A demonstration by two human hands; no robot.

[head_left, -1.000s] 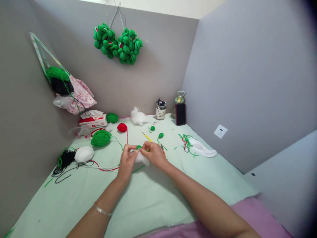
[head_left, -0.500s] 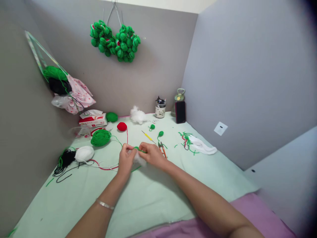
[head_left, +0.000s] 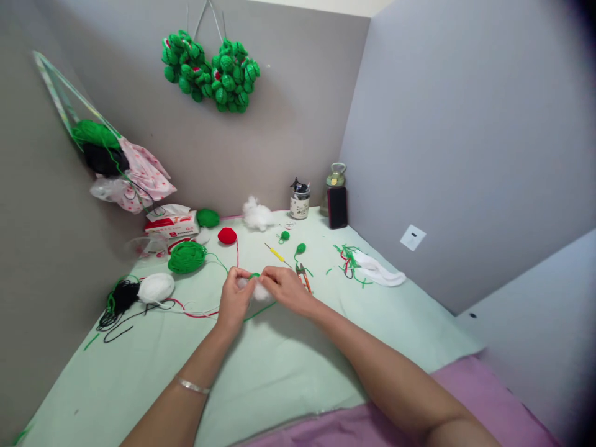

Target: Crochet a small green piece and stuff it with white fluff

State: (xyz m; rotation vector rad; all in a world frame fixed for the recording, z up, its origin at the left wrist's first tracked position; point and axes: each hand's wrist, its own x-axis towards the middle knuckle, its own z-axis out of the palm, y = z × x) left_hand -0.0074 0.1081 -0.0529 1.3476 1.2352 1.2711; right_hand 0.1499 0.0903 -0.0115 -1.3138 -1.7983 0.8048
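Observation:
My left hand (head_left: 234, 297) and my right hand (head_left: 287, 288) meet over the pale green table (head_left: 279, 372), fingers pinched together. Between them sits a tuft of white stuffing (head_left: 261, 292) and a small green crocheted piece (head_left: 254, 275). A green thread (head_left: 259, 311) trails from the piece toward me. Both hands are closed on this bundle; which fingers hold the stuffing and which the green piece is hard to tell.
Green yarn ball (head_left: 187, 257), red crocheted piece (head_left: 228, 235), white yarn (head_left: 156, 287) and black yarn (head_left: 121, 298) lie left. A yellow crochet hook (head_left: 275, 253), snips (head_left: 303, 276), loose stuffing (head_left: 257, 215), a jar (head_left: 299, 203), a phone (head_left: 337, 207) and green crocheted bunches (head_left: 210, 67) on the wall.
The hands have drawn closer together around the stuffing and green piece, and the view has shifted slightly so everything sits a little higher and to the left.

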